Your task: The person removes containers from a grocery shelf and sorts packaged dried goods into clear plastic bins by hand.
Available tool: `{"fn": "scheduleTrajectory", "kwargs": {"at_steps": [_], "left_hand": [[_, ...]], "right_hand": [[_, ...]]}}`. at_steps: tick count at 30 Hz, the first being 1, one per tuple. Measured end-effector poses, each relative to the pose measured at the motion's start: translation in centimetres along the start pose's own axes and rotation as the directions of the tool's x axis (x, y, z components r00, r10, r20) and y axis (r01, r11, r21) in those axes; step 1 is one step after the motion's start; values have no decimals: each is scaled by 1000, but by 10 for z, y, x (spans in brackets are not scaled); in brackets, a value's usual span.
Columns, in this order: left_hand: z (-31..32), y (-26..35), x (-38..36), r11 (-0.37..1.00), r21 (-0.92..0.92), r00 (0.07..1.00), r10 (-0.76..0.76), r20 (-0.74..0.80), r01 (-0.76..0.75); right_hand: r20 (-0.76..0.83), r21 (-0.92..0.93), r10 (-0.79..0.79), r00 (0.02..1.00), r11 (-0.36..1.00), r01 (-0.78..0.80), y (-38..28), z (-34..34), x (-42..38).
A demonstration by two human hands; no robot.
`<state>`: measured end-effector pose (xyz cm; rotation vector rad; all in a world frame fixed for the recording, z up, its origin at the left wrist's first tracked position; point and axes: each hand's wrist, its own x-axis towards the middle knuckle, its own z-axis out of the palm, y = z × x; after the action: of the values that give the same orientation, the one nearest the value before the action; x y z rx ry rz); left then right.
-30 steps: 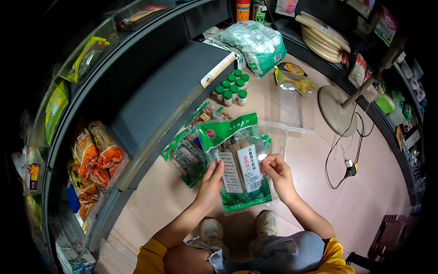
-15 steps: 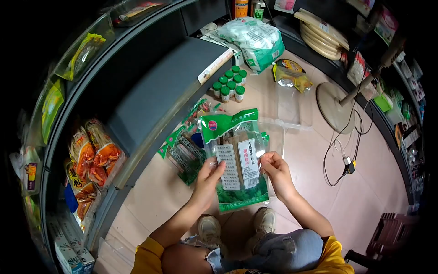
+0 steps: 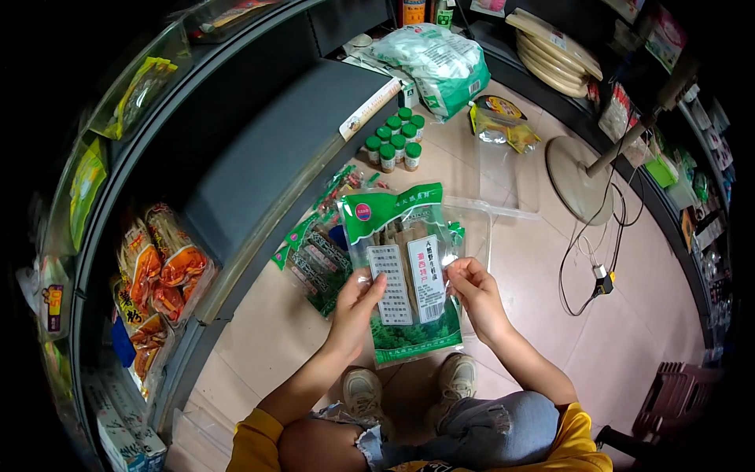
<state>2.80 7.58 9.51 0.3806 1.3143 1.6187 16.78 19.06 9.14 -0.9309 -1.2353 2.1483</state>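
Note:
A clear and green plastic packet of dried bark strips (image 3: pixel 405 275) with two white labels is held upright in front of me. My left hand (image 3: pixel 358 303) grips its left edge, thumb across the front label. At the right edge, my right hand (image 3: pixel 473 287) pinches the plastic between thumb and fingers. Behind the packet, on the floor by the shelf, lie more green packets (image 3: pixel 314 263), partly covered by it. A clear plastic bin (image 3: pixel 476 228) stands behind on the right, also partly hidden.
Several green-capped jars (image 3: pixel 397 141) stand beside the dark shelf (image 3: pixel 275 134). Further back lies a large white and green bag (image 3: pixel 432 67). To the right are a round stand base (image 3: pixel 578 181) and a loose cable (image 3: pixel 582 303). Orange noodle packets (image 3: pixel 165 271) fill the lower left shelf.
The packet has tilted very slightly in my hands, its top shifting a little left. Both hands keep their hold, and the surroundings look the same.

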Motion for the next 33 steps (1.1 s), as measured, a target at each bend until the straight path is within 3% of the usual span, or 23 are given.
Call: {"fn": "scheduleTrajectory", "kwargs": {"at_steps": [33], "left_hand": [[-1,3,2,999,-27,998,-44,-35,43]], "right_hand": [[27,-43,10,1000,999,-9,1,1,2]]}}
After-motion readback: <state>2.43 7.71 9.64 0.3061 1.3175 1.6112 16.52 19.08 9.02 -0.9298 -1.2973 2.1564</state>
